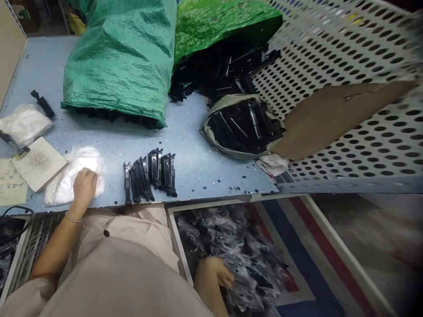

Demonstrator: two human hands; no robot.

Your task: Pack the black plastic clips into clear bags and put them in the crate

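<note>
My left hand (84, 186) rests on a pile of clear plastic bags (59, 188) near the table's front edge, its fingers curled and pinching at the top of the pile. Just right of it, several slim black plastic parts (142, 178) stand in a loose row on the blue tabletop. Lower down, my right hand (216, 270) is over a bin full of bagged black parts (244, 264). Motion smears its bent fingers, and I cannot tell whether they hold one of the bags.
A green woven sack (122, 61) stands at the back, beside a brighter green sack (211, 26) spilling black parts. An open grey bag (211, 143) holds more of them. At right are a perforated panel (350, 53) and brown cardboard (324, 119). A white block (39, 163) lies at left.
</note>
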